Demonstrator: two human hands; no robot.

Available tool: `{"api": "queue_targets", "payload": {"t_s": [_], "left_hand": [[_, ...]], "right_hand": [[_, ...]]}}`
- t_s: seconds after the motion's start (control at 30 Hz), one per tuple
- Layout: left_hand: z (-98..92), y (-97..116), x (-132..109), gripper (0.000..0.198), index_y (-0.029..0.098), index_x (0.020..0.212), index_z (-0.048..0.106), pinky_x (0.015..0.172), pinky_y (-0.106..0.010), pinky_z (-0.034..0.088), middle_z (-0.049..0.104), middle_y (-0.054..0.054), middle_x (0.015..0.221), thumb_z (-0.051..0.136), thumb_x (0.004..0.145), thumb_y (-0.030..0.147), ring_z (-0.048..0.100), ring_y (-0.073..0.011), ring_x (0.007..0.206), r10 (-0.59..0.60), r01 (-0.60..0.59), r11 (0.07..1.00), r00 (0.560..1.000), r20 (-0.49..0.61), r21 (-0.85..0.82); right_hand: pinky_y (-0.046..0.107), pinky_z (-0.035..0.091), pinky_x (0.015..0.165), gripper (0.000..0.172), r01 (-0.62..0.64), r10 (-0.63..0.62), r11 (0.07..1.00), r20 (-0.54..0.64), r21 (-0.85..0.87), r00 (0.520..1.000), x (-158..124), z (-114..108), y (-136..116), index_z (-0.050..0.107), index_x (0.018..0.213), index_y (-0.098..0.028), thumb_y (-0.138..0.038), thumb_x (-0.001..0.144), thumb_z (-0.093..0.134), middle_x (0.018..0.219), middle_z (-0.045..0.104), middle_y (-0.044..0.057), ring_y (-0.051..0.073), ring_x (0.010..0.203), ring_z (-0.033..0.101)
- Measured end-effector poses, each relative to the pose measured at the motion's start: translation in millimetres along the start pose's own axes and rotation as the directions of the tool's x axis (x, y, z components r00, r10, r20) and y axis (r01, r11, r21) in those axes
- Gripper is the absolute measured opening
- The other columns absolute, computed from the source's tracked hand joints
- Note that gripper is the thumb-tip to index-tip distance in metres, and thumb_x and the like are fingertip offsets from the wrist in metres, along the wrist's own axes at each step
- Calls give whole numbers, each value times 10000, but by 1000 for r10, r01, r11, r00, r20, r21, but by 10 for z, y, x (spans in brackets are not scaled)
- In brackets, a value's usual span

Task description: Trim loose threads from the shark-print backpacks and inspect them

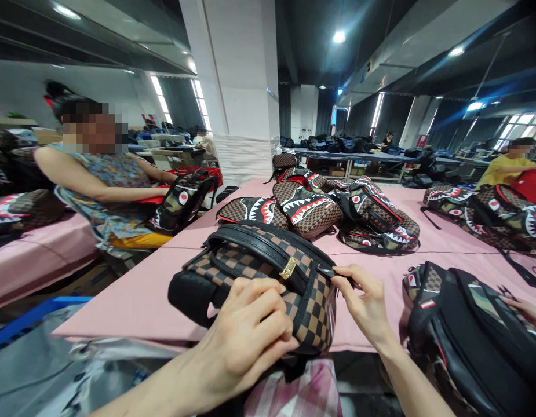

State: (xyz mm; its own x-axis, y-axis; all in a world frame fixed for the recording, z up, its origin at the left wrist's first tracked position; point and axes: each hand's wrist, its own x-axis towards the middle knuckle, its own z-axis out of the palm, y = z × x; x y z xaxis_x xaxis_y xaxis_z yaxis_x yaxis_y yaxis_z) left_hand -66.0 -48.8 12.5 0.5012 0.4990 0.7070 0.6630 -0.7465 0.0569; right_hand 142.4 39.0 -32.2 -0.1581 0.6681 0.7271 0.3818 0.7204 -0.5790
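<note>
A brown-and-black checkered backpack (314, 307) with black trim lies at the near edge of the pink table, partly over my lap. Its black top handle (254, 240) and a gold buckle (288, 267) face up. My left hand (254, 324) is closed on the near side of the bag, fingers curled against the checkered panel; the fingertips are partly hidden. At the bag's right side, my right hand (363, 295) pinches small dark thread snips (325, 271), their tip against the black seam. Most of the tool is behind my fingers.
Behind it on the pink table (141, 289) are piled shark-mouth backpacks (306, 202). To the right, another person's hand (526, 313) is beside a black backpack (471, 336). A seated co-worker (106, 179) handles a camouflage bag on the left. A white pillar (233, 87) stands behind the table.
</note>
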Motion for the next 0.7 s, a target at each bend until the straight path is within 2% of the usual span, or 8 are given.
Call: {"api": "queue_targets", "payload": {"t_s": [0.1,0.17,0.3,0.4,0.47,0.6,0.63,0.7], "left_hand": [[-19,-1,-35,123,193,741,548,786,-325,345,568,-12,734,502,855,189,505,-190,931,2,-2,1000,1000,-3,-24],[-96,-83,-69,82,201,861,564,830,-330,375,584,-32,842,492,869,240,503,-198,983,4,-4,999,1000,-8,-35],[-305,-508,-188,393,195,1179,466,942,-412,377,527,-107,1141,531,838,378,454,-262,1125,-117,138,981,981,-157,136],[-334,-860,-278,438,206,1219,440,932,-420,396,531,-104,1165,536,831,383,488,-262,1099,-181,217,945,970,-162,243],[-263,-989,-297,426,211,1219,444,937,-414,397,538,-99,1171,542,832,360,495,-253,1100,-202,243,935,963,-177,259],[-61,-935,-235,404,199,1187,480,900,-390,412,539,-104,1136,578,816,324,508,-243,1062,-233,343,892,907,-351,293],[-29,-875,-210,371,200,1163,508,877,-384,415,541,-103,1113,580,817,312,514,-240,1035,-229,360,874,897,-377,325],[-9,-731,-160,301,215,1110,569,832,-380,404,558,-91,1044,579,820,294,520,-237,982,-190,347,842,907,-375,413]], "right_hand": [[261,440,589,125,12,-13,997,-18,-75,1000,47,30,8,655,841,-189,-249,835,546,746,658,37,140,646,572],[256,447,592,142,-64,63,997,-26,-32,998,68,10,4,654,823,-191,-267,836,535,749,660,33,143,657,580],[238,478,604,139,-207,221,966,-82,157,972,43,-46,-87,620,864,-196,-309,803,567,794,653,23,144,699,599],[219,481,575,312,-160,165,970,-13,186,986,-11,65,-234,586,972,-211,-308,693,688,825,651,13,135,675,601],[208,465,535,329,-89,81,985,57,151,995,-7,217,-314,586,970,-214,-301,676,704,753,643,-7,117,590,579],[201,437,527,152,-5,5,1000,1,14,1000,170,433,-306,601,853,-203,-324,764,621,654,622,-23,100,521,553],[204,439,542,148,-10,10,1000,-17,-20,1000,229,429,-285,603,833,-201,-338,776,607,664,630,-17,107,544,568],[215,445,573,172,-21,18,997,-30,-81,999,319,361,-269,614,801,-200,-367,802,573,698,653,0,128,602,600]]}}
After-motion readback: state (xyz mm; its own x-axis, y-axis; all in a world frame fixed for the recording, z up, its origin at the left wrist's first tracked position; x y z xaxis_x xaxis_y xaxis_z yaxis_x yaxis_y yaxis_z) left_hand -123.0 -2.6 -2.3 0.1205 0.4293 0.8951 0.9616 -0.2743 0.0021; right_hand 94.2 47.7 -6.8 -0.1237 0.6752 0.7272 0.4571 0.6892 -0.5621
